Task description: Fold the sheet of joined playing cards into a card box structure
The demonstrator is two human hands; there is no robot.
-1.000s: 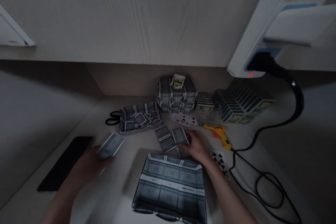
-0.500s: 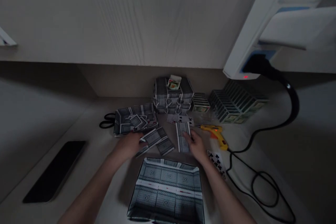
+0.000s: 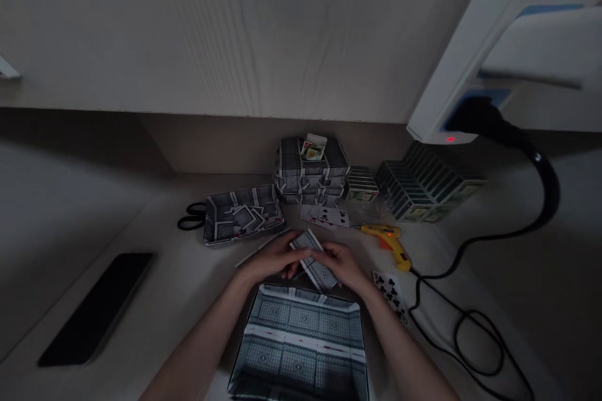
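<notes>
A patterned card piece (image 3: 316,266) is held between both hands, tilted, just beyond the large open box covered in card backs (image 3: 298,338). My left hand (image 3: 277,258) grips its left side, thumb on top. My right hand (image 3: 342,263) grips its right side, thumb also on top. Other cards lie partly hidden under my left hand. A smaller box (image 3: 211,222) with loose cards inside stands behind my left hand. Face-up cards (image 3: 333,216) lie beyond the held piece.
A yellow glue gun (image 3: 388,241) with a black cable lies right of my hands, near a face-up card (image 3: 389,291). Card-covered boxes (image 3: 310,175) and stacked card packs (image 3: 409,191) stand behind. Black scissors (image 3: 192,217) and a dark phone (image 3: 98,307) are left. A power strip (image 3: 427,119) hangs above right.
My hands have come together from opposite sides. The card piece in my right hand has moved left and tilted, and my left hand now holds it too.
</notes>
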